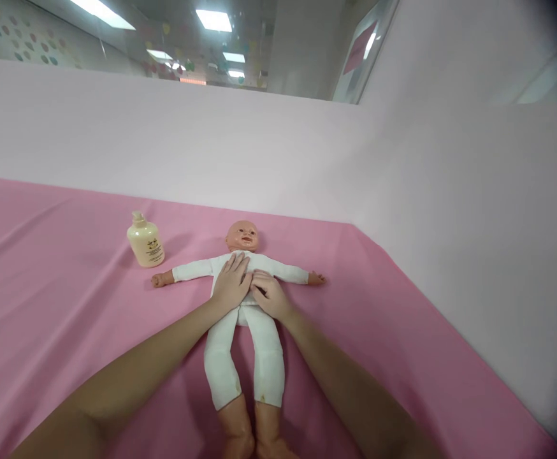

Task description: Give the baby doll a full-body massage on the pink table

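A baby doll [265, 360] with a white cloth body lies on its back, arms stretched out to both sides and its head away from me. My left hand [232, 284] rests flat on the doll's chest and belly, fingers extended toward its neck. Beside it, my right hand [269, 293] lies on the other side of the belly, its fingers slightly bent and their tips near my left hand. Neither hand grips anything. Both palms are hidden against the cloth.
A cream pump bottle [145, 243] stands left of the doll's head. Pink cloth [92, 319] with some creases covers the surface. A white wall [164, 140] rises behind, with a window [240, 44] above it, and another wall [474, 223] runs along the right.
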`<state>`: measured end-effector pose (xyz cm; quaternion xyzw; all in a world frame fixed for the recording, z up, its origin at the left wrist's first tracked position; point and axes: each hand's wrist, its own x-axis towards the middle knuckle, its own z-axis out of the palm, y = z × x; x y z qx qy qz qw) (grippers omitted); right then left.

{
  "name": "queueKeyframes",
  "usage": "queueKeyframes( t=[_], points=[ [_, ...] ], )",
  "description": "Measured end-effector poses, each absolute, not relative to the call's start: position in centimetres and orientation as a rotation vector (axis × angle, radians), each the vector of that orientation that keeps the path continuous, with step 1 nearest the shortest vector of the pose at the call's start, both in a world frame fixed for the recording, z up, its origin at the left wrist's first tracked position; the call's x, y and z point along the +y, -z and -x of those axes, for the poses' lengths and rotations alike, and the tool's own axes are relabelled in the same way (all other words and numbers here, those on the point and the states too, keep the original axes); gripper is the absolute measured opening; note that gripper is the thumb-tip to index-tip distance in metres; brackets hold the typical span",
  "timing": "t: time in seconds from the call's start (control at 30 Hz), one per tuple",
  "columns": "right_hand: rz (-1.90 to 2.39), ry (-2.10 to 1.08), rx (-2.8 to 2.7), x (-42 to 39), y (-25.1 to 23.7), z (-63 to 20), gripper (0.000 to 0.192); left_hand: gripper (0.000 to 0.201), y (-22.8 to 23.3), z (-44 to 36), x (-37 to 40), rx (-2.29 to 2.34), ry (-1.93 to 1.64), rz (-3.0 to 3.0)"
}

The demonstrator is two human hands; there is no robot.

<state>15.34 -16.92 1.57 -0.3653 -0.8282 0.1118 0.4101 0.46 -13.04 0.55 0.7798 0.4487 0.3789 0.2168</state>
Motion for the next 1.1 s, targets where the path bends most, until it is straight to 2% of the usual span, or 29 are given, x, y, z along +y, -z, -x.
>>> queueKeyframes(
  t=[0.13,0.3,0.47,0.6,0.83,0.93,1.1],
  points=[
    [1.016,-0.161,-1.863,-17.1,-1.0,-15.4,0.019,0.046,-0.8,0.1,-13.2,1.269,-0.99,-2.323],
    [1.095,-0.082,-1.959,-16.8,-1.0,-15.9,0.046,0.034,-1.6,0.6,-13.6,0.764,-0.944,-2.535],
    [1.116,-0.204,-2.255,-15.8,-1.8,-16.8,0.048,0.023,-1.8,0.5,-13.5,0.53,-0.902,-2.573],
    [1.106,-0.369,-2.229,-15.3,-1.4,-17.0,0.049,0.018,-1.5,0.5,-13.1,0.54,-0.913,-2.537],
    [1.219,-0.534,-1.987,-14.2,0.3,-18.0,0.056,0.026,-1.1,0.6,-12.5,0.729,-1.118,-2.313],
    [1.252,-0.523,-1.918,-14.0,0.5,-18.3,0.054,0.031,-0.8,1.0,-11.8,0.886,-1.179,-2.257],
    [1.303,-0.371,-1.797,-14.5,0.3,-18.1,0.04,0.04,-0.3,2.1,-10.4,1.085,-1.118,-2.281]
  ],
)
